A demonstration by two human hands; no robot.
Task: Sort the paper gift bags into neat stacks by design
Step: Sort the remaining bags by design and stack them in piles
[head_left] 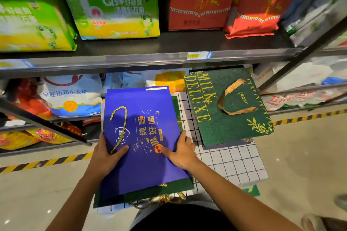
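Single camera on my head, facing forward and steeply down, close over my left hand [107, 157] and right hand [181, 154], store shelves [131, 58] filling the upper frame ahead of me

Blue gift bag [144, 137] flat atop a mixed pile, green "Milk Deluxe" bag [225, 107] flat beside it
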